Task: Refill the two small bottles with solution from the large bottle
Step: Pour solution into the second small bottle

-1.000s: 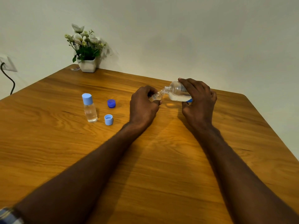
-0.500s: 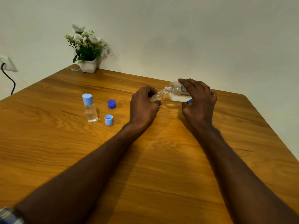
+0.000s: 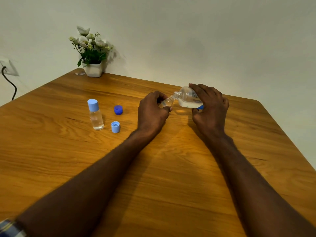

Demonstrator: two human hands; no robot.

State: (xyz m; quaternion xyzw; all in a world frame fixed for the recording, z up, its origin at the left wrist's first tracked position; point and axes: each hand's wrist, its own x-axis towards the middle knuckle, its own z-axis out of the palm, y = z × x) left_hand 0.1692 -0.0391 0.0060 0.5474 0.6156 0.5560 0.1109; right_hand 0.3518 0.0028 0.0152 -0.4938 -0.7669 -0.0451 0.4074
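Observation:
My right hand (image 3: 211, 108) grips the large clear bottle (image 3: 187, 98), tipped almost level with its open neck pointing left. The neck meets the mouth of a small clear bottle (image 3: 165, 103), which my left hand (image 3: 151, 112) holds; the fingers hide most of it. Clear liquid lies along the large bottle's lower side. A second small bottle (image 3: 95, 115) stands upright to the left with a light blue cap on it. Beside it on the wooden table (image 3: 171, 185) lie a loose light blue cap (image 3: 115, 127) and a dark blue cap (image 3: 118, 109).
A white pot of artificial flowers (image 3: 91, 53) stands at the table's far left corner against the wall. A wall socket with a black cable (image 3: 8, 72) is at the far left. The table's right edge runs diagonally close to my right arm.
Almost nothing has moved. Both hands hold the same pose, with the large bottle's neck still at the small bottle's mouth.

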